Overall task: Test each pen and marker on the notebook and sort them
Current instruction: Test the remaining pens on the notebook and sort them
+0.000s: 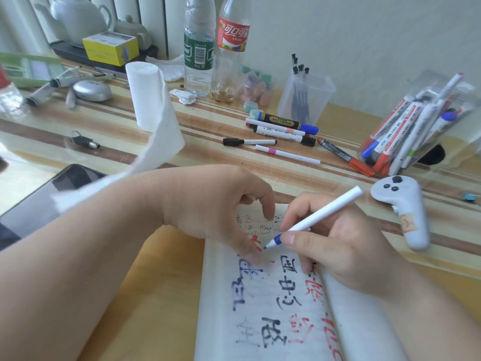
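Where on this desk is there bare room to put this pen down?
Bare desk lies between the keys and the black-capped marker, in front of the paper roll. Crowded: the loose markers beside the clear tub, and the bottles behind.

Matt paper notebook (273, 308); smooth white plastic pen (320, 217); glossy striped tabletop (208, 142).

A single wide-angle camera worn on the person's head looks forward and steeply down from close above the notebook (260, 308), the two forearms entering from the bottom edge, the striped table (104, 142) stretching away to the wall (364, 35) at the top.
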A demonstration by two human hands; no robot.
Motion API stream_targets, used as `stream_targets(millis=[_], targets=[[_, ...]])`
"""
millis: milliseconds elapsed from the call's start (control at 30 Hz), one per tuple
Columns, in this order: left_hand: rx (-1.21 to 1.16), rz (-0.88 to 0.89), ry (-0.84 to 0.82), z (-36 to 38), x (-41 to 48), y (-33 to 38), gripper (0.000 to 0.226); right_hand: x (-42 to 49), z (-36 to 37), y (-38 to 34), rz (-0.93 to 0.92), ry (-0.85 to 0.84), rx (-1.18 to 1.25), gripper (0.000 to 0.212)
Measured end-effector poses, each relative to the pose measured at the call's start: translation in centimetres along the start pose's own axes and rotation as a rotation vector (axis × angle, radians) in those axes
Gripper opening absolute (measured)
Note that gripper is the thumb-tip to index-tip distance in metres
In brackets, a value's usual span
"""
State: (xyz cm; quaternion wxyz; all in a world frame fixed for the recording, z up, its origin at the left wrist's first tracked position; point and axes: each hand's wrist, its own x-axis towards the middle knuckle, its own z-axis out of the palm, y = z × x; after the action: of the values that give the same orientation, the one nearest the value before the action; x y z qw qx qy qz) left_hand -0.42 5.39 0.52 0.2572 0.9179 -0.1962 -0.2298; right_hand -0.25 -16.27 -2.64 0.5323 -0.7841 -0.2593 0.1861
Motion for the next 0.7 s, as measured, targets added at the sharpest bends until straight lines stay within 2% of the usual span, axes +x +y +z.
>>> stream_targets(millis=[100,300,400,500,700], targets=[[0.055,0.06,0.142,0.3,0.0,-1.3,0.048,0.1,-0.1,0.4,0.028,0.022,0.015,0.002],[0.113,0.011,0.047,0.9,1.0,-1.9,0.072,0.3,0.0,0.4,0.05,0.047,0.045,0.002],[0.152,0.005,0.034,1.4,1.4,-1.5,0.078,0.3,0.1,0.6,0.035,0.079,0.069,0.011],[0.164,-0.013,0.03,1.5,1.3,-1.4,0.08,0.3,0.3,0.7,0.038,0.126,0.157,0.016],[0.131,-0.003,0.002,1.3,1.4,-1.7,0.073,0.6,0.1,0.8,0.003,0.183,0.12,0.018]])
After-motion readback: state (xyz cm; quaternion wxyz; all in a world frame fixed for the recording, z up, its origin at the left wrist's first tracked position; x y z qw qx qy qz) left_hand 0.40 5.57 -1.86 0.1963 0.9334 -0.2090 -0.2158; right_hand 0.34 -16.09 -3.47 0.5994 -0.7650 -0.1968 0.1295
